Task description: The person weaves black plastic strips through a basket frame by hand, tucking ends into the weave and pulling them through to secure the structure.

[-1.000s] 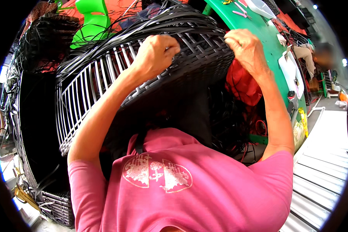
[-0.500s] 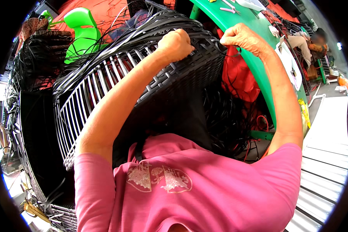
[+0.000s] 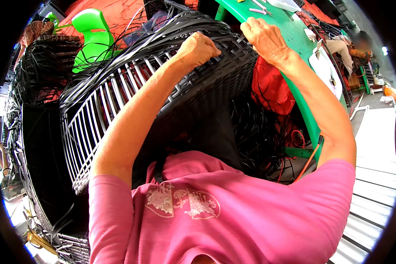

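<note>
A large black wicker piece [image 3: 207, 83] lies tilted before me, its right part closely woven and its left part bare ribs [image 3: 90, 132]. My left hand [image 3: 197, 49] is closed at the edge of the weave, thumb and fingers pressed together on a flat black strip. Above the weave's far right corner, my right hand [image 3: 264, 39] is raised with fingers curled and pinched; what lies between them is hidden. Many loose black plastic strips [image 3: 163, 37] run in a bundle along the far side of the piece.
A green table [image 3: 290, 39] curves along the right, with pliers [image 3: 260, 10] on it. Red cloth [image 3: 273, 88] hangs below. Beyond the strips stands a green chair [image 3: 92, 37]. Black strips pile [image 3: 259, 136] under the work. Another person [image 3: 361, 48] sits far right.
My right hand has moved up and slightly left, away from the weave's corner, with its forearm swinging outward. The left hand has stayed at nearly the same spot.
</note>
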{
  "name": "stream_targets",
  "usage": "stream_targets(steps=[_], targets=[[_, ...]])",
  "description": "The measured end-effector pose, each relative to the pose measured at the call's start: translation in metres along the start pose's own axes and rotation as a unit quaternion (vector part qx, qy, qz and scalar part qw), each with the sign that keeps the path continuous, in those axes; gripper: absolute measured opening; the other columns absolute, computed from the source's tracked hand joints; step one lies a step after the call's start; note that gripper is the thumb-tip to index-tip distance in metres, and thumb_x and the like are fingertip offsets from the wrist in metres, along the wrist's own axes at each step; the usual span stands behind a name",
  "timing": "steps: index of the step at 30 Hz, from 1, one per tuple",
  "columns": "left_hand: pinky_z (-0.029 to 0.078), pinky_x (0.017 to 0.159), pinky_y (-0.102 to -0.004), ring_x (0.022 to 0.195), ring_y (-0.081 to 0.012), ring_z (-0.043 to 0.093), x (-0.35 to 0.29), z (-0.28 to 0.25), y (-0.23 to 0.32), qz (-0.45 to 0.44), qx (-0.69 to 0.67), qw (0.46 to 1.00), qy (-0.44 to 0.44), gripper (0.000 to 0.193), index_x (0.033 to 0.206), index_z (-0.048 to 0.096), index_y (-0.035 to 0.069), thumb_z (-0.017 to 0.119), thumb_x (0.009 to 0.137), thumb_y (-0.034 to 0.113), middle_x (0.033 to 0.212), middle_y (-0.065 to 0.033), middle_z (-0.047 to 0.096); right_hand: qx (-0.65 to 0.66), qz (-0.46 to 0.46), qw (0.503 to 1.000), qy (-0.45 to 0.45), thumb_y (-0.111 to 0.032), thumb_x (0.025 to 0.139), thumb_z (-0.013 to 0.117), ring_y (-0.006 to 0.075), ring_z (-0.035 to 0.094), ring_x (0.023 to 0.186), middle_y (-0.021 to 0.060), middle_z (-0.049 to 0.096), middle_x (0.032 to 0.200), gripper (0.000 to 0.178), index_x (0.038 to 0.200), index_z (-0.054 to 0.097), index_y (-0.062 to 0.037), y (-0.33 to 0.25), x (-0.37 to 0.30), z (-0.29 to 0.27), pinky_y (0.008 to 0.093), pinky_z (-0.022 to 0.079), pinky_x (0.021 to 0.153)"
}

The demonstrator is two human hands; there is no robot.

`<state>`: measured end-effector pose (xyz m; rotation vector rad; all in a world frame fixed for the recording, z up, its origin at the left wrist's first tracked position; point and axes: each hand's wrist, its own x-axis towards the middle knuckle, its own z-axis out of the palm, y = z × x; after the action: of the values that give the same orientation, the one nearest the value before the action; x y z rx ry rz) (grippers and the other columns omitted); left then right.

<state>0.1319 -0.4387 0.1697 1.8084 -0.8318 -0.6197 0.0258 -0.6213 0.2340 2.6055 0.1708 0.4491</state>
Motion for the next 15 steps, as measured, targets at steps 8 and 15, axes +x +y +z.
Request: stream_targets(steps=[8,15], targets=[[0.048,0.061,-0.0333,0.060,-0.0182,0.061,-0.007,0.010,0.009,0.053,0.181,0.979,0.074,0.017,0.075,0.070,0.003,0.073,0.072,0.020,0.063,-0.0108,0.064,0.369,0.199,0.903,0.097,-0.030,0.089,0.059,0.0172,0.054,0.061,0.0041,0.058,0.071,0.031,0.073,0.063,-0.0032,0.025,-0.024,0.010,0.0291,0.041,0.052],[0.049,0.082,-0.0391,0.091,-0.0313,0.062,0.016,0.038,0.024,0.285,0.245,0.915,0.144,0.020,0.095,0.068,0.008,0.062,0.077,0.014,0.093,-0.0124,0.066,0.618,0.254,0.744,-0.022,-0.032,0.091,0.058,0.0018,0.043,0.062,-0.0026,0.059,0.087,0.031,0.104,0.062,-0.0047,0.035,-0.029,-0.022,0.0189,0.034,0.052]])
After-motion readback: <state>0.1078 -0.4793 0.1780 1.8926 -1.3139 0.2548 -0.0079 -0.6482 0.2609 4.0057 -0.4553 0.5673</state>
